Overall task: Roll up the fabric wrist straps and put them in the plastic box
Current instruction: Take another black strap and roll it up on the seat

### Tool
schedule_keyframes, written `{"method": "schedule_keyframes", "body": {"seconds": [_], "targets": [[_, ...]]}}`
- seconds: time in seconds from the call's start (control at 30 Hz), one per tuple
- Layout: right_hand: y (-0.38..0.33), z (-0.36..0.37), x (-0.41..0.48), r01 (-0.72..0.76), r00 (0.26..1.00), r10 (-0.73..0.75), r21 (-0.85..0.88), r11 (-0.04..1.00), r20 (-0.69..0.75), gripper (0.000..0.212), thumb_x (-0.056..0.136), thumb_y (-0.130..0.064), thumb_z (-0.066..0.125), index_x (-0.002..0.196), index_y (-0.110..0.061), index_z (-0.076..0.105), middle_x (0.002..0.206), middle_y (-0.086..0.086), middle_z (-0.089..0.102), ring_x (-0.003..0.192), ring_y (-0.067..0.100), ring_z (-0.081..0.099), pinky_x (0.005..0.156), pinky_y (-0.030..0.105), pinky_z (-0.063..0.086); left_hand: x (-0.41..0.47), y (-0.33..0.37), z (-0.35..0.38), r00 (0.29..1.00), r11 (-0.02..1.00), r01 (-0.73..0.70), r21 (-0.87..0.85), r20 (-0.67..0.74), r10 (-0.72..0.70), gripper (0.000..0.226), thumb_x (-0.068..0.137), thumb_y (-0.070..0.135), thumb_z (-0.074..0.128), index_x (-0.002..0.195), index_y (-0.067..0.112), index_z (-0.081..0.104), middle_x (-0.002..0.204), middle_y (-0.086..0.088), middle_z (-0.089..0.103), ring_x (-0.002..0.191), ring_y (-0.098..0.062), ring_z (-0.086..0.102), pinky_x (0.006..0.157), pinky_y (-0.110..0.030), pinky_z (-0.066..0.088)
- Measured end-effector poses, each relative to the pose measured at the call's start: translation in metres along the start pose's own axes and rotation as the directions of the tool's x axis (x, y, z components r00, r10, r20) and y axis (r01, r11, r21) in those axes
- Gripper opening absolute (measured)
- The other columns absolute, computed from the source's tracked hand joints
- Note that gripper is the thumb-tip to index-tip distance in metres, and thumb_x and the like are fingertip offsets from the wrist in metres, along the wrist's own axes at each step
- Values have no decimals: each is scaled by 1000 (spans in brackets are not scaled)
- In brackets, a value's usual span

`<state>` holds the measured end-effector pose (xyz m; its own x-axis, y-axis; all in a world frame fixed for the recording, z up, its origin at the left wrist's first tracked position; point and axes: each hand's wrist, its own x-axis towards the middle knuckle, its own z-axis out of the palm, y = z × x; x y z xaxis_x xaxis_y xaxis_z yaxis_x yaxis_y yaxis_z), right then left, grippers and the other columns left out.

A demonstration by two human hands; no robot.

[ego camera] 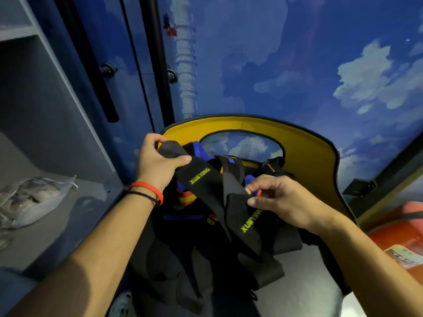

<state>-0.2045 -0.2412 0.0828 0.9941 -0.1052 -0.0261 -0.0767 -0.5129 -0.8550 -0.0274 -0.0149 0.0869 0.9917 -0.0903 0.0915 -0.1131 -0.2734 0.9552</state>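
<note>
My left hand (pixel 158 162) grips the upper end of a black fabric wrist strap (pixel 201 179) with yellow-green lettering. My right hand (pixel 279 197) pinches the edge of a second black strap (pixel 247 220) bearing the same lettering, which hangs down in front. Both straps are held above a heap of other straps (pixel 190 211), black, blue and orange-striped, lying in a yellow-rimmed container (pixel 304 143). No plastic box is clearly recognisable apart from this container.
A grey shelf unit stands at left with a clear plastic bag (pixel 32 200) on its board. A blue cloud-printed wall (pixel 297 65) is behind. A red extinguisher (pixel 402 236) lies at the right.
</note>
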Motion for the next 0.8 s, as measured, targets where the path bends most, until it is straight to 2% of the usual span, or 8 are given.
{"method": "schedule_keyframes", "body": {"seconds": [0.07,0.13,0.2,0.3,0.4,0.53,0.7,0.8], "targets": [[-1,-1,-4,49,999,-49,71,996,-6,10,87,-13,78,92,-22,78,102,-6,65,88,18,65,76,30,53,0,-1,-1,998,998,-26,55,-47,28,62,56,24,95,97,36,50,107,-8,66,95,-24,66,78,-44,58],[-1,-3,-5,72,997,-70,66,995,-31,10,86,-16,78,94,-22,79,107,-6,65,96,19,66,84,38,55,1,-1,-3,996,994,-53,95,-72,60,61,61,22,94,101,35,49,104,-5,66,92,-23,66,72,-36,56],[-1,-11,-13,74,997,-76,94,993,16,12,87,-13,76,97,-18,80,110,-3,69,104,14,67,94,33,52,3,0,-7,991,989,-70,127,-105,84,59,67,18,91,106,29,48,102,-3,64,90,-22,64,62,-26,48],[-5,-22,-26,8,991,-41,254,967,124,14,87,-9,73,100,-8,79,102,8,75,101,22,71,91,30,55,6,3,-16,991,994,-26,104,-127,39,63,66,20,92,109,29,47,101,-1,63,90,-19,65,63,-22,44],[-6,-15,-22,23,994,19,387,922,-104,25,78,-15,79,101,-7,78,104,22,73,103,36,70,101,48,52,-10,14,-2,998,996,36,-76,47,-32,55,68,13,91,109,20,54,100,1,69,86,-6,66,72,-22,51],[-18,13,-5,137,947,66,581,803,-314,24,73,-22,81,96,-17,79,103,16,75,101,31,70,99,47,50,-33,22,27,973,948,108,-299,226,-40,30,73,10,86,98,13,71,98,-10,77,97,-23,74,97,-41,56],[-34,35,2,130,957,153,833,537,-248,29,90,-8,64,117,3,68,116,21,73,111,32,70,99,42,54,-56,28,43,963,814,209,-542,257,-76,41,76,21,83,111,4,71,109,-15,75,110,-29,69,105,-47,50],[-36,42,4,105,956,177,840,532,-232,20,95,-7,61,112,-2,71,109,17,75,101,25,72,92,39,57,-64,32,47,949,754,257,-605,304,-79,34,86,16,74,114,-2,66,112,-24,71,107,-33,70,92,-41,56]]}}
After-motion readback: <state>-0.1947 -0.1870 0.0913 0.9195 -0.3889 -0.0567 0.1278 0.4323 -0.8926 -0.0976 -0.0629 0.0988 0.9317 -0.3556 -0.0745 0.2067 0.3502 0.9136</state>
